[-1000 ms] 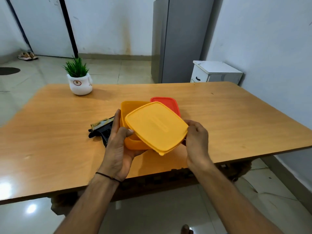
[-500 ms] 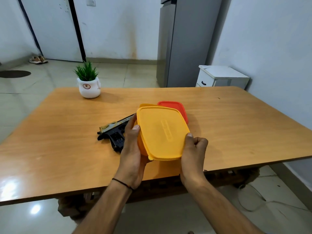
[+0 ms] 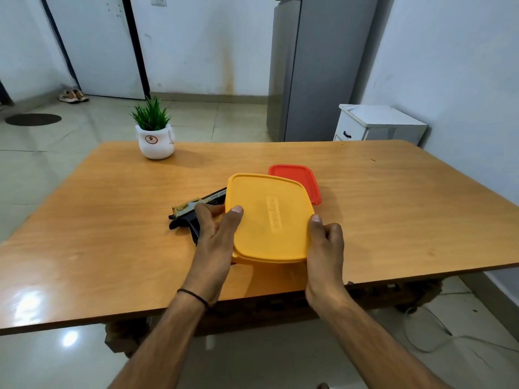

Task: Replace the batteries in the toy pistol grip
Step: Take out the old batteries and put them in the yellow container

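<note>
A person's two hands hold a yellow box (image 3: 254, 260) just above the near part of a wooden desk (image 3: 112, 248), its yellow lid (image 3: 269, 217) lying flat across the top. The left hand (image 3: 216, 237) has its grip curled round the box's left edge, thumb on the lid. At the box's right edge, the right hand (image 3: 325, 248) pinches the lid's rim with its thumb on top and its fingers curled. The toy pistol (image 3: 193, 211) lies on the desk just left of the box, partly hidden behind the left hand and held by neither. A red-lidded container (image 3: 297, 178) sits just behind the box, and a potted plant (image 3: 154, 136) stands well beyond it to the left. No batteries are in view, and whether the box holds any cannot be told. By the look of it, the work on the pistol itself has not begun: opening the compartment, swapping the batteries and closing it all appear to remain.
</note>
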